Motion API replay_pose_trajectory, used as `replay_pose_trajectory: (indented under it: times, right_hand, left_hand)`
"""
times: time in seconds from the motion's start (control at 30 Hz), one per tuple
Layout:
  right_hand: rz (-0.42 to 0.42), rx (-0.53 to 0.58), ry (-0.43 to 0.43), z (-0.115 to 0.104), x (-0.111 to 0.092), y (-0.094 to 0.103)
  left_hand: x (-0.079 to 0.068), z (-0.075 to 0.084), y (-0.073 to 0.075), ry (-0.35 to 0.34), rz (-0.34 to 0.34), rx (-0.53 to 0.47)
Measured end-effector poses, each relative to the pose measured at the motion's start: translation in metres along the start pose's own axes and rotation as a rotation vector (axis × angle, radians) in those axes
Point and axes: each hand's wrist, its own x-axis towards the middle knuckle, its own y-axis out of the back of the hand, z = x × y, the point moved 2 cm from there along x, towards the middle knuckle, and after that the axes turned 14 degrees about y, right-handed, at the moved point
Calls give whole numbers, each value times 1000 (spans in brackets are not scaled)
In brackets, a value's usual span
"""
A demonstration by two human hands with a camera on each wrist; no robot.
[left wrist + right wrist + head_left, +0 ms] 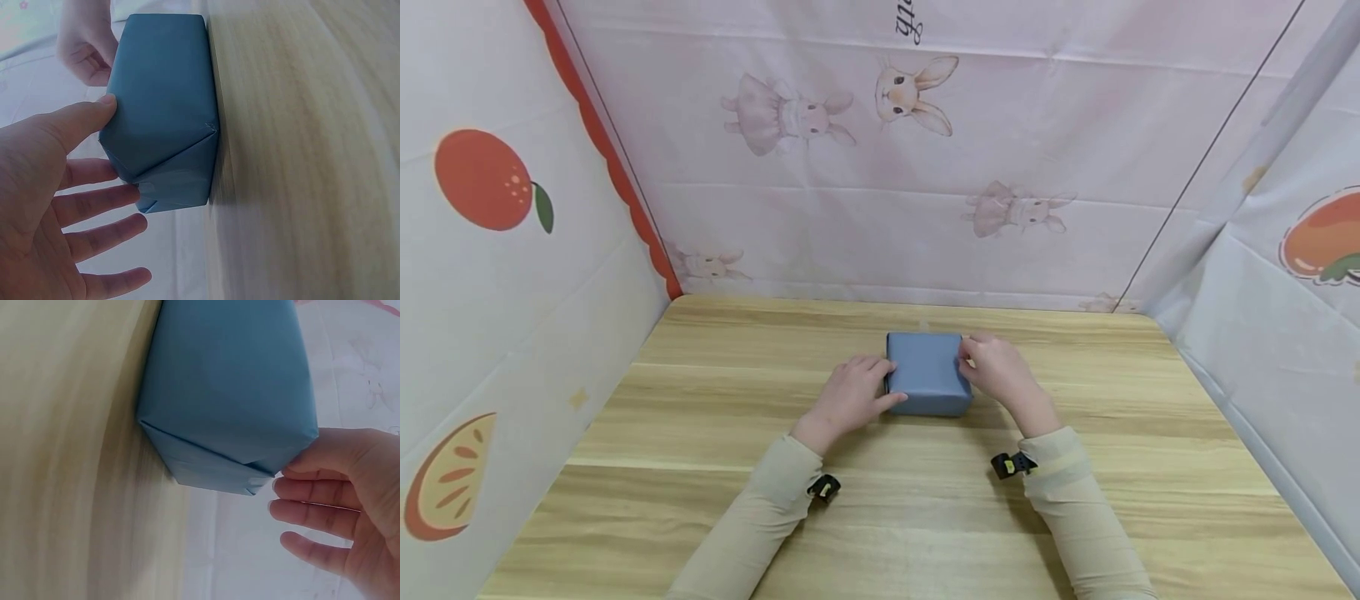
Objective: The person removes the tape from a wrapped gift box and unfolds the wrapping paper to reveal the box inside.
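Observation:
A small box wrapped in matte blue paper (928, 364) lies flat on the wooden table. Its ends show slanting folded flaps, with a shiny patch like clear tape on the left end (169, 178). My left hand (850, 392) is at that end, thumb touching the front top edge and fingers extended, spread along the end. At the opposite end is my right hand (998, 367). In the right wrist view, the thumb of this hand (369, 494) touches the upper corner by the folded flap, and the other fingers are loosely bent beside it.
The light wood-grain table (700, 467) extends on all sides of the box. Behind it hangs a pink cloth backdrop (865, 225) with rabbit prints. White fruit-printed cloths flank the table at left (587, 308) and right (1262, 350).

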Motion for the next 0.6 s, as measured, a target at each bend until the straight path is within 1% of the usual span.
replay_pose_trajectory:
  times: [0.13, 0.27, 0.37, 0.6]
  right_hand:
    - [15, -12, 15, 1, 0, -1]
    - [24, 13, 10, 2, -1, -3]
    - [24, 50, -9, 6, -1, -6]
    - [-10, 139, -92, 14, -5, -8]
  left_hand:
    - [1, -1, -1, 6, -4, 2]
    - [1, -1, -1, 12, -8, 1]
    - [1, -1, 0, 14, -10, 4]
    - [1, -1, 0, 10, -7, 11]
